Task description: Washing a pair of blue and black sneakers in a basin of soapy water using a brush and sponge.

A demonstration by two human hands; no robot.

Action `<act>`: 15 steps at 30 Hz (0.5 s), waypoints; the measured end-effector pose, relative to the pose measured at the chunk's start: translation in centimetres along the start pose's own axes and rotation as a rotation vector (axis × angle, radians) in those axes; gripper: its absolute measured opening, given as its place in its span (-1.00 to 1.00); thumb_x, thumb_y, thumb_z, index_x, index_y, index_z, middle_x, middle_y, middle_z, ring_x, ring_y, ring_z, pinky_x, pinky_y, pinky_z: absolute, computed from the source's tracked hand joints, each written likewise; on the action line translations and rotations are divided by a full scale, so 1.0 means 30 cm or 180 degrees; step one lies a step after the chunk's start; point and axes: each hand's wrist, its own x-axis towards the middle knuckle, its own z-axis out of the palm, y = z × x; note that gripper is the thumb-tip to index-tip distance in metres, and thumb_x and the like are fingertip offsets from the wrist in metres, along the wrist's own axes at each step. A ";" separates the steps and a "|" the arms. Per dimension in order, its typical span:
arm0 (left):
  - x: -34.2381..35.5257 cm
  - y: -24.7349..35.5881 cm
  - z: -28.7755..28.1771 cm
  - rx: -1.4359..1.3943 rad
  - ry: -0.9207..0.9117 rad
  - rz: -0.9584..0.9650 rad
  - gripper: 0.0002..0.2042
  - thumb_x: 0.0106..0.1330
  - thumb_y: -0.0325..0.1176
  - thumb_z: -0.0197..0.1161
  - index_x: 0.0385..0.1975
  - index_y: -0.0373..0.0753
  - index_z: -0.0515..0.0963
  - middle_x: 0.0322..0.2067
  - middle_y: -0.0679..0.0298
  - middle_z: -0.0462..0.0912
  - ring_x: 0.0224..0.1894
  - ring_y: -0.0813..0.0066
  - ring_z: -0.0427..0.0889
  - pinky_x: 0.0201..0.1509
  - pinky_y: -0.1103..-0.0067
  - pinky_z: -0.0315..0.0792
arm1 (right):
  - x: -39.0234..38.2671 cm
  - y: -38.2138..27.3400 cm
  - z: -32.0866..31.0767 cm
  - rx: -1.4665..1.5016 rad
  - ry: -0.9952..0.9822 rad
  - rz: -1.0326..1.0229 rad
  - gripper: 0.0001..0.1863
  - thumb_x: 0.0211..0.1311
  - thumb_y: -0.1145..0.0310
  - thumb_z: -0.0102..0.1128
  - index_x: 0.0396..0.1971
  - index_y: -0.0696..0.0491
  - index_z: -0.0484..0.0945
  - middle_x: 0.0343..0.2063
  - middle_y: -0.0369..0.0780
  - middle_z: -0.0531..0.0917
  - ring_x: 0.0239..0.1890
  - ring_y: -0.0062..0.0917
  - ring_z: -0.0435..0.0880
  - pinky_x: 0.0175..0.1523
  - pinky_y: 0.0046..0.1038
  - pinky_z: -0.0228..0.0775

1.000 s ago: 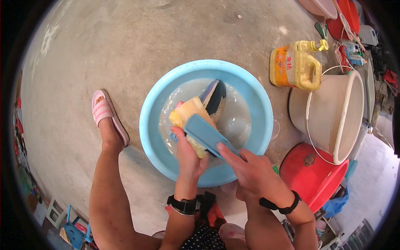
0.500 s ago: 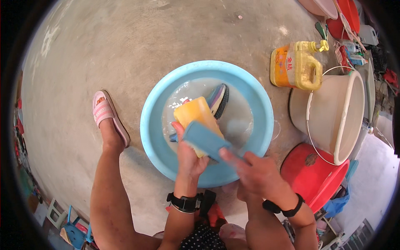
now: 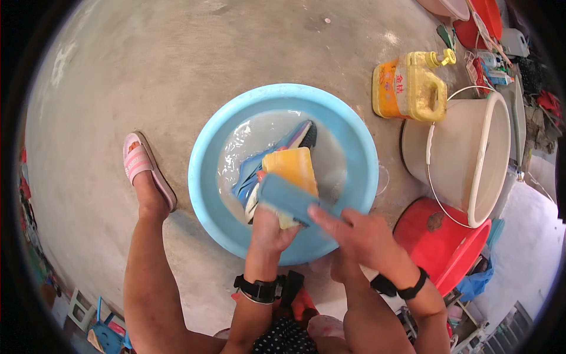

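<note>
left fingers (image 3: 260, 176) clasp the yellow block (image 3: 293, 165) under the blue brush (image 3: 288, 194), gripped by right fingers (image 3: 323, 217).

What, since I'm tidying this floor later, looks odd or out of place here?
Only small things: the red bucket has a dark patch breaking its plain colour, possibly stain or label; a pale fleck lies alone on the floor.

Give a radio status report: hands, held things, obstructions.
Right hand gripping blue brush. Left hand holding yellow block, partly covered by brush. Blue shoe in basin, partly hidden behind block.
</note>
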 end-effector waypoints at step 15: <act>-0.026 -0.046 0.106 0.0523 0.0460 0.0608 -0.46 0.42 0.13 -0.34 0.30 0.03 0.11 0.03 0.29 0.41 -0.03 0.40 0.47 0.04 0.40 0.41 | 0.047 0.063 -0.004 -0.0360 0.0598 0.0538 -0.31 -0.03 0.49 0.14 0.20 -0.28 0.34 -0.63 -0.19 0.37 -0.71 -0.26 0.43 -0.61 -0.27 0.34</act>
